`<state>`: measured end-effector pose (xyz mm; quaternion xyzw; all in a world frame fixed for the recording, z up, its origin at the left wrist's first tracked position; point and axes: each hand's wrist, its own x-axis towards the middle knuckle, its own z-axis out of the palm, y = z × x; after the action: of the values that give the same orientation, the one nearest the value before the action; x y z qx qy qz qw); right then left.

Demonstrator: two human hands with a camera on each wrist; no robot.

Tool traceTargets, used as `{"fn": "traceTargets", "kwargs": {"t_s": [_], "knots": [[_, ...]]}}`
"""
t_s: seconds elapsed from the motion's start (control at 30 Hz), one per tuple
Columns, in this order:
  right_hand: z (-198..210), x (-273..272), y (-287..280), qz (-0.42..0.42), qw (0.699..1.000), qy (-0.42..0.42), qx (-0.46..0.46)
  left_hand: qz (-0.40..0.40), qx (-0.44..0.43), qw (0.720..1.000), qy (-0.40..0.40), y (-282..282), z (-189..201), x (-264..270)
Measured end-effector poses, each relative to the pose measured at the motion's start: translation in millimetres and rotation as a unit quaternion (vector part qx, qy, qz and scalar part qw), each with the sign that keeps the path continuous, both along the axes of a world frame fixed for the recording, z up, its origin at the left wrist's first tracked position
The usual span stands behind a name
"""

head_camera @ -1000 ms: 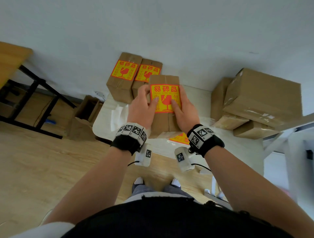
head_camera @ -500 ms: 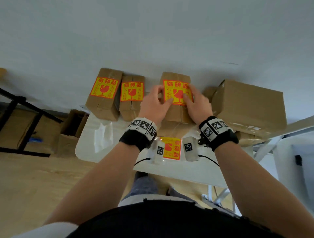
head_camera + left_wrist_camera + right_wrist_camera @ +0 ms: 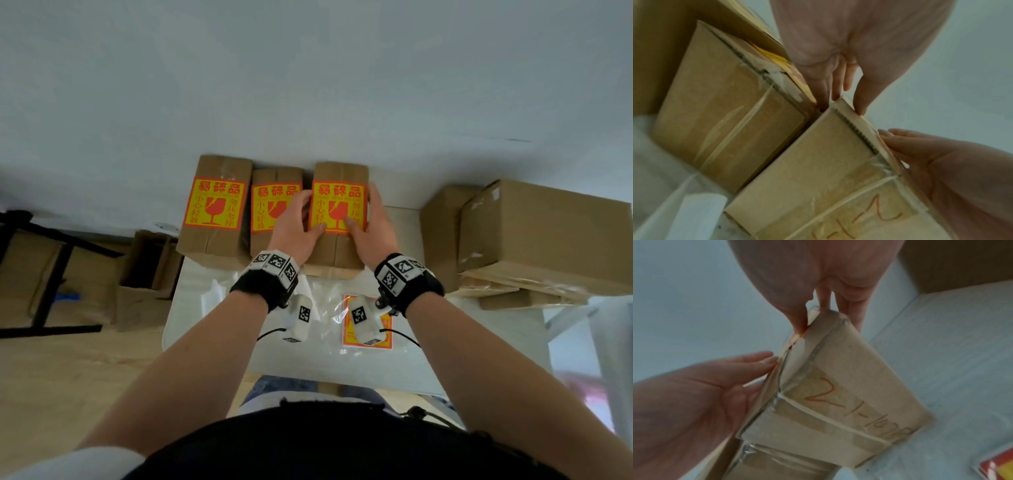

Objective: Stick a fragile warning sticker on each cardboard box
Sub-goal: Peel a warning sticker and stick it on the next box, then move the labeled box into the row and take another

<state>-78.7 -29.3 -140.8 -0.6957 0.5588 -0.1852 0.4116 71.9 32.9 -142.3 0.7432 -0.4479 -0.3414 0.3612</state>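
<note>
Three cardboard boxes with red-and-yellow fragile stickers stand in a row along the wall on the white table (image 3: 462,346). My left hand (image 3: 301,219) and right hand (image 3: 370,219) hold the rightmost box (image 3: 337,250) by its two sides, with the thumbs lying on its sticker (image 3: 339,202). In the left wrist view, my left hand (image 3: 844,97) reaches into the gap between this box (image 3: 818,162) and the middle box (image 3: 731,121). In the right wrist view, my right hand (image 3: 830,316) clasps the box (image 3: 849,394) at its far corner.
A pack of stickers (image 3: 349,337) lies on the table under my right wrist, beside some crumpled clear plastic (image 3: 325,308). Several plain boxes (image 3: 541,233) are stacked at the right. An open carton (image 3: 144,274) and a black table frame (image 3: 51,284) stand on the floor at the left.
Both hands have carried the stickered box back towards the wall and set it beside the other two. The pack of stickers, hidden before, now lies exposed.
</note>
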Motion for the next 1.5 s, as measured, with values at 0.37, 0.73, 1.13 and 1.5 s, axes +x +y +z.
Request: {"fn": "traceTargets", "kwargs": {"t_s": [0.37, 0.73, 1.13, 1.5], "knots": [[-11, 34, 22, -0.021, 1.000, -0.014, -0.008, 0.010, 0.017, 0.979, -0.204, 12, 0, 22], [-20, 31, 21, -0.035, 0.999, 0.024, 0.022, -0.031, 0.101, 0.959, -0.264, 11, -1, 11], [62, -62, 4, -0.086, 0.981, -0.029, -0.171, -0.047, -0.069, 0.996, -0.020, -29, 78, -78], [108, -224, -20, -0.318, 0.919, 0.083, -0.217, -0.095, 0.164, 0.959, 0.212, -51, 109, -209]]}}
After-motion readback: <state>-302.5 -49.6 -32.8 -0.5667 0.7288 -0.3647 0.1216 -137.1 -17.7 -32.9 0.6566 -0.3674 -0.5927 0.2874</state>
